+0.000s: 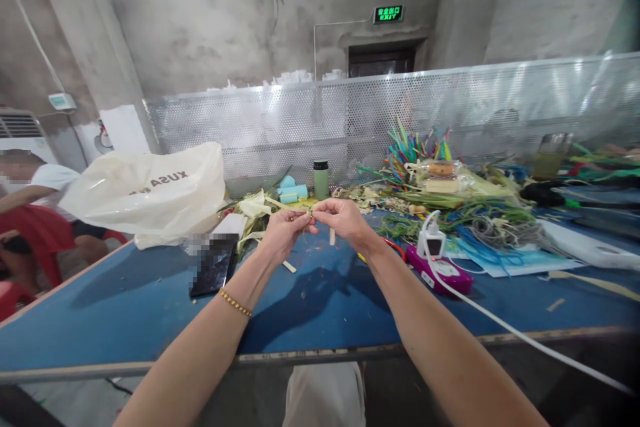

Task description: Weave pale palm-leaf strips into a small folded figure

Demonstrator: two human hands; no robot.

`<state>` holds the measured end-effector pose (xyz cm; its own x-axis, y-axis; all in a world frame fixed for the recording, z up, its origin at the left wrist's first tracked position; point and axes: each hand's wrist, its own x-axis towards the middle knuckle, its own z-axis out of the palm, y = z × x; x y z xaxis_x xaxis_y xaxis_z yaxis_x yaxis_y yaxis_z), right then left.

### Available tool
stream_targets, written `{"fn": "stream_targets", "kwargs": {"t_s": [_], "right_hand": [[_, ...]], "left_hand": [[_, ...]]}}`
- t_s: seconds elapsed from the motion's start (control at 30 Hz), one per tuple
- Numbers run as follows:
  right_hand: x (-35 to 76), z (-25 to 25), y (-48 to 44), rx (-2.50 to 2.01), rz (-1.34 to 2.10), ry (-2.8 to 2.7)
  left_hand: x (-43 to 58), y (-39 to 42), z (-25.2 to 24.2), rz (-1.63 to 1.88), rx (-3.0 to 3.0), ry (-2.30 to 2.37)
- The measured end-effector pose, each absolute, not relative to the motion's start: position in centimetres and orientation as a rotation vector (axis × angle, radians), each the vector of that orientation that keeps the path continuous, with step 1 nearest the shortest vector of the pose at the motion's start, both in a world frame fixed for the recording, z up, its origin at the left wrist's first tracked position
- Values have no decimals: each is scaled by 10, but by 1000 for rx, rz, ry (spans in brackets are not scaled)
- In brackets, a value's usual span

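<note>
Both my hands are raised above the blue table [150, 320], close together. My left hand [284, 230] and my right hand [343, 219] each pinch the ends of a thin pale leaf strip [311, 213] stretched between them; a short end hangs below my right fingers. A gold bracelet [235, 302] is on my left wrist. Behind the hands lies a pile of pale green and yellow leaf strips [257, 208].
A black phone [215, 267] lies left of my hands, a white plastic bag [150, 190] behind it. A green flask [321, 179], blue rollers [293, 191], a magenta device [440, 270] with a white cable, and a heap of colourful strips [450, 193] sit further back. A person sits at far left [35, 213].
</note>
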<state>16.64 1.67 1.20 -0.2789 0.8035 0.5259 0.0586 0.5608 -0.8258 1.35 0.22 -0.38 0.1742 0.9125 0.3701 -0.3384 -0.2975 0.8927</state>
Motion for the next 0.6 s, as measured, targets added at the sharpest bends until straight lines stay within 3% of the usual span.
{"fn": "stream_targets", "kwargs": {"t_s": [0.6], "right_hand": [[165,13,15,-698,779,-1714]], "left_hand": [[15,0,-3,1577,1455,735]]}}
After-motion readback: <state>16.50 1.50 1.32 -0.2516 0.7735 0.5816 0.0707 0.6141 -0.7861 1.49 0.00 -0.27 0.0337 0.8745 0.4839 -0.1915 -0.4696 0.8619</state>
